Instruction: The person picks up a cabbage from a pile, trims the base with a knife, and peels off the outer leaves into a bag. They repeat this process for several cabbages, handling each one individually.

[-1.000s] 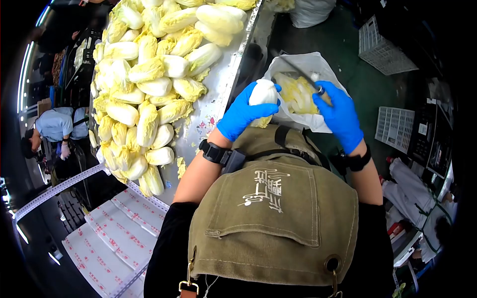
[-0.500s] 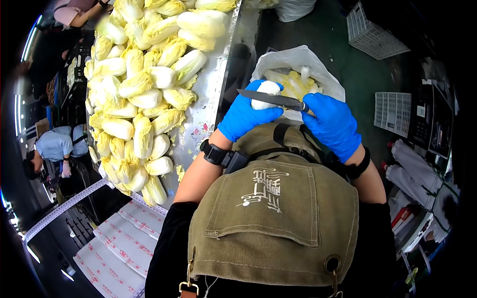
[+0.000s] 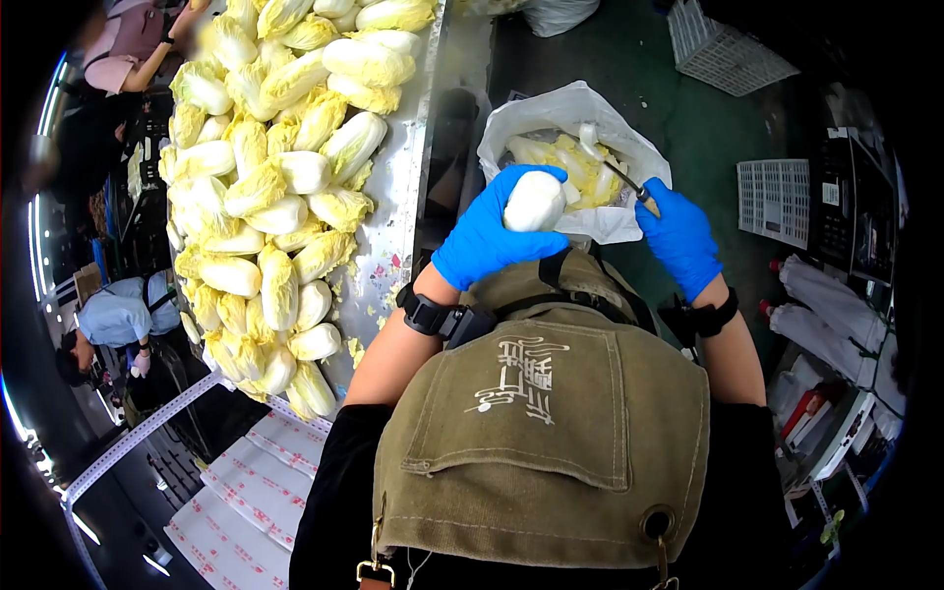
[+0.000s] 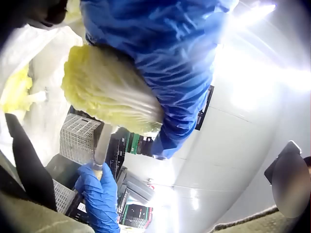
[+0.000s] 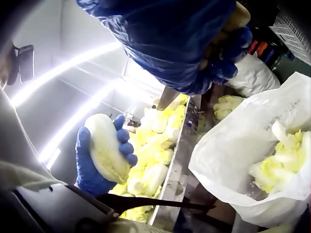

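Left hand (image 3: pixel 497 231) curled round a cabbage (image 3: pixel 536 204); head view gives only white surface, left wrist view adds its yellow leafy end (image 4: pixel 80 82). Right hand (image 3: pixel 680 238) grips a knife (image 3: pixel 623 178), apart from the cabbage. Open white bag (image 3: pixel 615 226) between and beyond both hands.

No wording could be read with confidence. Stylised white characters (image 3: pixel 521 380) stood sideways on the apron (image 3: pixel 575 447), in the head view. Rows of red print on the flat white packs (image 3: pixel 254 480) were too small to decipher. A white label (image 3: pixel 832 195) on the black crate (image 3: pixel 829 232) was illegible.
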